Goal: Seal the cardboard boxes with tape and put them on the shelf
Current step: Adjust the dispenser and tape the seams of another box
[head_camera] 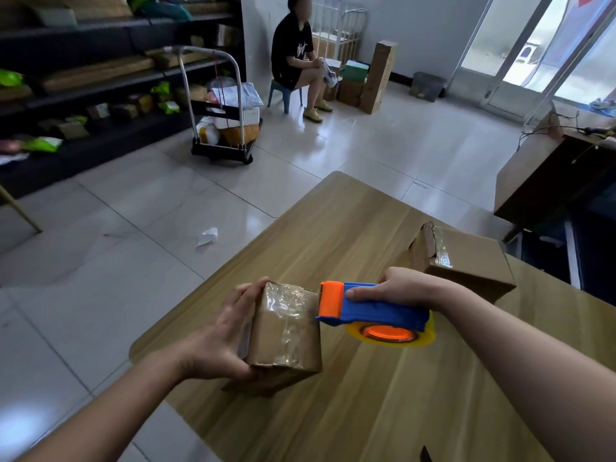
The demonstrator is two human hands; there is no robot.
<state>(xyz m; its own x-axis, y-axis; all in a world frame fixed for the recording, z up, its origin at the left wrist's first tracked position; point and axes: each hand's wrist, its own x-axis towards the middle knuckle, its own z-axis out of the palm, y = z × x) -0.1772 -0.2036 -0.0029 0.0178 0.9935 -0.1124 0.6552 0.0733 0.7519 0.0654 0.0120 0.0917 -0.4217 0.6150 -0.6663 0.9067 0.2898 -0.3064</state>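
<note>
Gripping the small cardboard box [283, 328] above the wooden table [366, 228], the left hand [220, 331] may let it twist and wrinkle the tape if the right hand [396, 288], holding the tape dispenser [373, 311], pulls sideways.

On the table [350, 228], near its left edge, is a box [283, 341]; the left hand [220, 331] holds its left side. The tape dispenser [373, 311], held by the right hand [396, 288], touches the box's upper right edge. Behind the right hand a second box [466, 261] lies on the table. Left of the table a paper scrap [207, 235] lies on the floor; farther behind it a trolley [223, 128] stands before the shelf [83, 78]
</note>
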